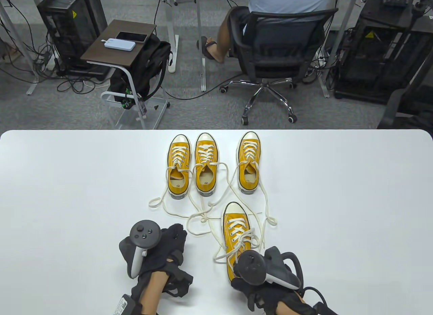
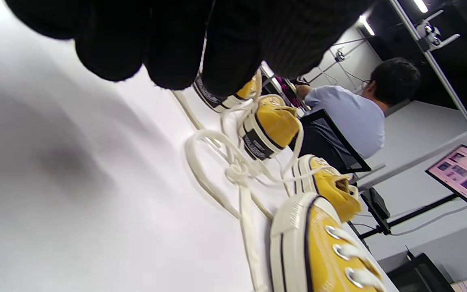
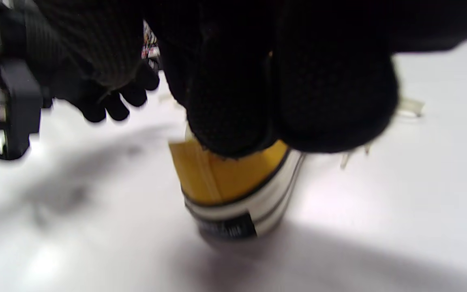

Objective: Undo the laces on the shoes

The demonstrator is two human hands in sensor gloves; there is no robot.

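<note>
Four yellow sneakers with cream laces sit on the white table point(image 1: 67, 193). Three stand in a back row: left point(image 1: 178, 152), middle point(image 1: 205, 149), right point(image 1: 249, 149), with loose laces trailing toward me into a tangle point(image 1: 204, 217). The near shoe point(image 1: 235, 227) has a bow point(image 1: 248, 240) at its tongue. My right hand point(image 1: 260, 274) covers its heel; in the right wrist view my fingers point(image 3: 298, 101) grip the heel point(image 3: 233, 190). My left hand point(image 1: 171, 239) rests empty on the table left of that shoe, its fingers point(image 2: 176, 48) loosely curled above the laces point(image 2: 237, 172).
The near shoe's toe point(image 2: 318, 243) fills the lower left wrist view, with the back shoes point(image 2: 272, 129) behind. Beyond the table's far edge are an office chair with a seated person point(image 1: 280, 34), a side table point(image 1: 118, 41) and computer towers.
</note>
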